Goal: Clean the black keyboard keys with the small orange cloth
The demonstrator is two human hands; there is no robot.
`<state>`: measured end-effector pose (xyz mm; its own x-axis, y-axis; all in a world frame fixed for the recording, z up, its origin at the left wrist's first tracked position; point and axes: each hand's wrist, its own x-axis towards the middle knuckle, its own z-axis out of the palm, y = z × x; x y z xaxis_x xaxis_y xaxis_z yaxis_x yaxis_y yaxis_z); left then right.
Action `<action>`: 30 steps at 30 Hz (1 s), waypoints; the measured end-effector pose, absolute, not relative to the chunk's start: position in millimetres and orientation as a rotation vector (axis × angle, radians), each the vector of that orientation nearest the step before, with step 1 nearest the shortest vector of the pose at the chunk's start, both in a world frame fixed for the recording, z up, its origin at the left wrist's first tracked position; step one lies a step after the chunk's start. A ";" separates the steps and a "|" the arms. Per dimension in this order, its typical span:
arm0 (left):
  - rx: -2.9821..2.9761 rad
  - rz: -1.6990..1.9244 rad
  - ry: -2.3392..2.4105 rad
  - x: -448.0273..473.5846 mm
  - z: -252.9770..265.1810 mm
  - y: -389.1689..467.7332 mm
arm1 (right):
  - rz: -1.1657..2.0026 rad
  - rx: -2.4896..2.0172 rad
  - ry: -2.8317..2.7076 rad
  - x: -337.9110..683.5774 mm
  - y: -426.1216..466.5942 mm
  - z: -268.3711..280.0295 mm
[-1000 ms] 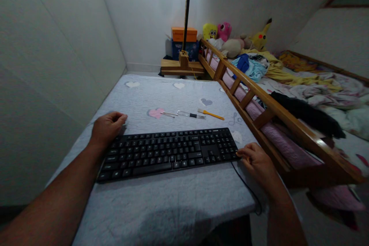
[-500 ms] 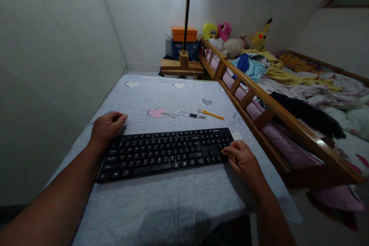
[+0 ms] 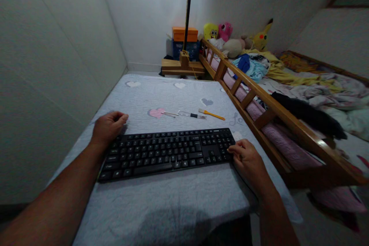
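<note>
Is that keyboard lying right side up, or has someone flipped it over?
Right side up: the black keyboard lies on the heart-patterned cloth, its rows of keys facing upward in plain sight.

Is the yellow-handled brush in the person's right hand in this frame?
No, the yellow-handled brush lies on the patterned cloth beyond the keyboard, while the right hand is at the keyboard's right end.

Room above keyboard (image 3: 161,152), rail (image 3: 288,115) rightward

Black keyboard (image 3: 161,152) between two hands (image 3: 248,160)
</note>
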<state>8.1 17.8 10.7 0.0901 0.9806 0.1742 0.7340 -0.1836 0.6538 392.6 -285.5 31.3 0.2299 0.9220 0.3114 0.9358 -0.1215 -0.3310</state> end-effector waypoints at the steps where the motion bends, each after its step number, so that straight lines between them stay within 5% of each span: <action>1: 1.973 0.835 1.678 7.6 9.5 18.5 | -0.050 -2.060 -1.700 394.1 -286.0 30.1; 30: 1.981 0.829 1.686 7.8 9.4 19.1 | -0.070 -2.045 -1.739 392.5 -286.6 29.1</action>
